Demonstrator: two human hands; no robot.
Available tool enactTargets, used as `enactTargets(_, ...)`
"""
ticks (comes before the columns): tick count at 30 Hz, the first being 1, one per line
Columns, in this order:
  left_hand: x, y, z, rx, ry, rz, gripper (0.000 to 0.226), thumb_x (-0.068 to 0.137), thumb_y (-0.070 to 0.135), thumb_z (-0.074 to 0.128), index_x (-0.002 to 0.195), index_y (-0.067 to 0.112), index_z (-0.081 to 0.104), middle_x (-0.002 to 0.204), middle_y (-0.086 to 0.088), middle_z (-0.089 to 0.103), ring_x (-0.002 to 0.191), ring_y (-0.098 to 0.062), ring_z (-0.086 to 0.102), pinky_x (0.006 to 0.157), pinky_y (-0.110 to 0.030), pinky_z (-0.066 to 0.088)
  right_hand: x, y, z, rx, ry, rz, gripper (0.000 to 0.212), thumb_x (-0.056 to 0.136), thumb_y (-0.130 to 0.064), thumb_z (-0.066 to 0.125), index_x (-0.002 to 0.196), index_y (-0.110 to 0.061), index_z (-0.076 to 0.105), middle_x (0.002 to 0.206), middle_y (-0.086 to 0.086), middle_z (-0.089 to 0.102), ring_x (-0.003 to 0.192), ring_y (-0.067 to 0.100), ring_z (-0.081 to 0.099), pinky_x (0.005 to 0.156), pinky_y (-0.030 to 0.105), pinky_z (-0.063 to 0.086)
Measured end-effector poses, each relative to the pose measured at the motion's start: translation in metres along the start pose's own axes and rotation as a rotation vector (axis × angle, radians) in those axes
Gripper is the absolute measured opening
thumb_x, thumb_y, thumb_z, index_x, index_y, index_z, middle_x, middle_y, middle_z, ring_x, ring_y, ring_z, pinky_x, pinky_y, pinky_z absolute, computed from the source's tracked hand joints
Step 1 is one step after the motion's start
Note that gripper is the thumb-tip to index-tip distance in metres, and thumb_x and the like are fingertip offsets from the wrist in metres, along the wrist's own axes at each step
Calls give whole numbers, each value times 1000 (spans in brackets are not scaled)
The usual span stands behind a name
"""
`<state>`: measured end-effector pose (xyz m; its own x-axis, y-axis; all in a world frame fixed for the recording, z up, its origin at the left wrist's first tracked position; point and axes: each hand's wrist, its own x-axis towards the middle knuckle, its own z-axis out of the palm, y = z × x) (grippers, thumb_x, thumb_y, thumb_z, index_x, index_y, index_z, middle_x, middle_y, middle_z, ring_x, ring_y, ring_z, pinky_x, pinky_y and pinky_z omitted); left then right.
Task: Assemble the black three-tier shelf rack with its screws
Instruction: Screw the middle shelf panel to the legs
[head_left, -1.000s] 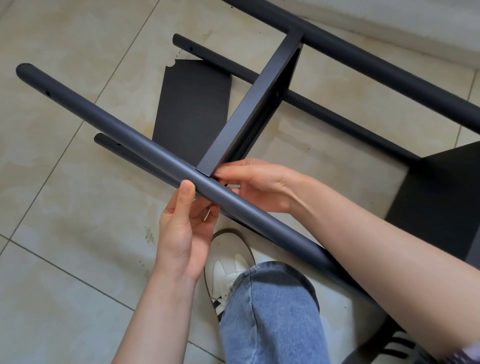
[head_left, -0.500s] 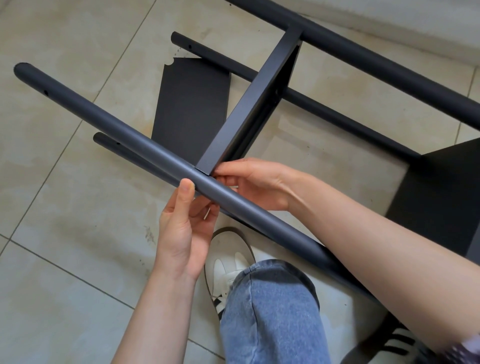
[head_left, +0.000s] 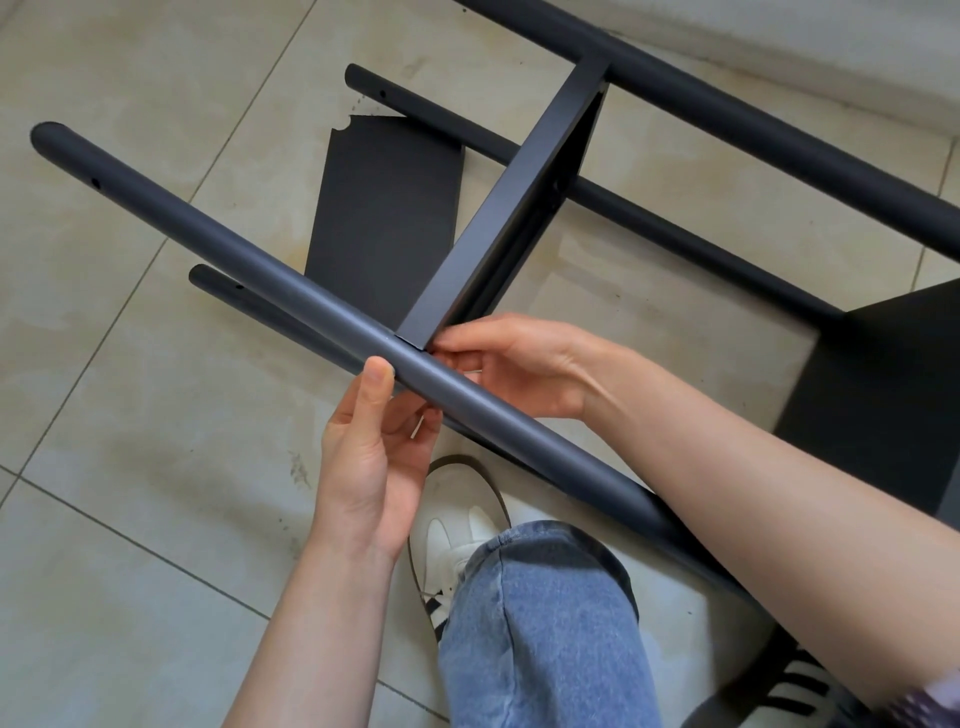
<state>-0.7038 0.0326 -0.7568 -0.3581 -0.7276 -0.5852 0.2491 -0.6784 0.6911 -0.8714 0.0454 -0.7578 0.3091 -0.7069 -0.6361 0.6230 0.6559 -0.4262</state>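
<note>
Right now my left hand (head_left: 363, 457) curls around the near black pole (head_left: 291, 306), thumb pressed on top, while my right hand (head_left: 519, 364) pinches at the corner where the middle shelf panel (head_left: 498, 218) meets that pole (what it pinches is hidden). Rack lies sideways on the tiled floor (head_left: 130, 467).
</note>
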Motion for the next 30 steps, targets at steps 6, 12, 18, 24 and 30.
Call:
enactTargets(6,1,0,-1,2,-9,-16,77,39,56,99,102,20,75,110,-11,72,112,-29,66,108,-42,48,2,1,1,10,7,-20,26,97,-17,56,121,-7,59,94,9,60,83,20,58,73,33,57)
enactTargets(12,0,1,-1,9,-16,-7,65,37,56,99,90,24,80,100,-4,76,96,-17,72,96,-32,56,3,0,4,15,5,-24,25,99,-14,54,121,-2,58,90,11,61,78,20,63,68,33,60)
enactTargets(18,1,0,-1,9,2,-6,76,37,56,99,100,21,76,105,-7,74,104,-24,71,104,-37,52,0,0,4,61,7,21,21,99,-14,54,116,-3,60,89,11,60,75,19,61,61,30,58)
enactTargets(24,0,0,1,-7,6,-6,82,36,56,99,104,18,75,110,-12,72,115,-32,68,110,-43,47,4,-2,3,-93,81,-9,22,95,-18,60,114,-8,58,84,7,58,82,19,53,87,34,48)
enactTargets(30,1,0,1,26,-18,-1,65,35,58,99,88,26,81,98,-3,76,93,-15,72,93,-30,56,1,-3,-1,2,16,14,15,94,-13,58,106,-5,60,82,6,59,74,16,57,70,28,56)
